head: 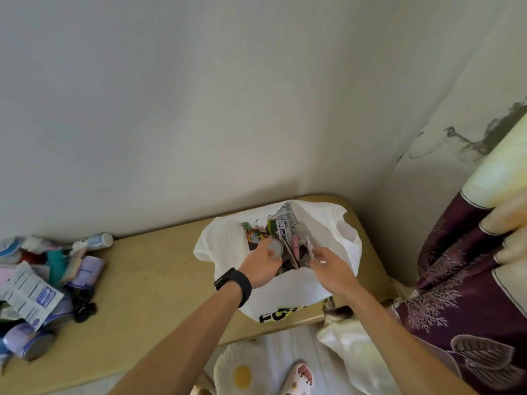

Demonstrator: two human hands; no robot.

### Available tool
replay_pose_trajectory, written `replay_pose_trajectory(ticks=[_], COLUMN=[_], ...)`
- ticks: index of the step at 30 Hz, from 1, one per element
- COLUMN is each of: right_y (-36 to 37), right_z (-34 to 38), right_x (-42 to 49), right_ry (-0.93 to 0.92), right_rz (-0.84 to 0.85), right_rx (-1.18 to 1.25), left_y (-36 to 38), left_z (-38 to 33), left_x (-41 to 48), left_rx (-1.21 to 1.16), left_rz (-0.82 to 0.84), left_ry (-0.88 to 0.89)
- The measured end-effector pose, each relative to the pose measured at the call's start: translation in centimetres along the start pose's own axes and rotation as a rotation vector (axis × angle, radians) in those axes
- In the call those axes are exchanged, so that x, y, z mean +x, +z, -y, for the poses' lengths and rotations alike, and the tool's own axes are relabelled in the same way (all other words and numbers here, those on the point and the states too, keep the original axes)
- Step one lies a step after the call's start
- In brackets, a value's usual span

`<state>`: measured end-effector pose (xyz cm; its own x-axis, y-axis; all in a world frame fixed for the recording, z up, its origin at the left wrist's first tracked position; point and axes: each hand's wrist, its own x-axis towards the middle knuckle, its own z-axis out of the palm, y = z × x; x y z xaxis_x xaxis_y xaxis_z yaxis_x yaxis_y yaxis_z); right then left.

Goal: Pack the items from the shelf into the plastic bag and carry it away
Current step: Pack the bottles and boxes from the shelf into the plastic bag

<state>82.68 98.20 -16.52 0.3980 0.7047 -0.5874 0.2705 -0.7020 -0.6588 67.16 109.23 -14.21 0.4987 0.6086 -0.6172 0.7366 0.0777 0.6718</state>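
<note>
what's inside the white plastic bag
Printed packets and a round tin held by the left hand; the right hand reaches in too. Lower contents are hidden by the bag wall.

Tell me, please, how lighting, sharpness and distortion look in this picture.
Head view: soft, even light, no glare; the shelf bows from the wide-angle lens; the left hand and right hand in the plastic bag look slightly smeared.
</note>
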Motion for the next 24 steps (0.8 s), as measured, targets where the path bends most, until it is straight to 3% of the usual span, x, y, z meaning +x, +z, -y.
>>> replay_pose_trajectory(ticks=[3, 8, 15, 24], right_y=[0.5, 4.0, 14.4, 28.8], right_z=[0.3, 3.8, 10.4, 17.1], right_x=[-1.5, -5.7, -9.0, -7.7], right_ry=[-0.053, -0.278, -0.581, -0.648], right_rz=[-0.024, -0.069, 0.233, 0.465], right_rx=[0.049, 0.085, -0.057, -0.359], left_y=[-0.6, -2.2, -8.3, -16.8], left_z=[1.7, 6.8, 17.5, 30.9], left_x=[-2.2, -7.8, -15.1, -20.0], left_rx=[0.015, -0.237, -0.223, -0.278], left_rz=[-0.052, -0.297, -0.75, -0.882], left_ry=[0.063, 0.119, -0.098, -0.291])
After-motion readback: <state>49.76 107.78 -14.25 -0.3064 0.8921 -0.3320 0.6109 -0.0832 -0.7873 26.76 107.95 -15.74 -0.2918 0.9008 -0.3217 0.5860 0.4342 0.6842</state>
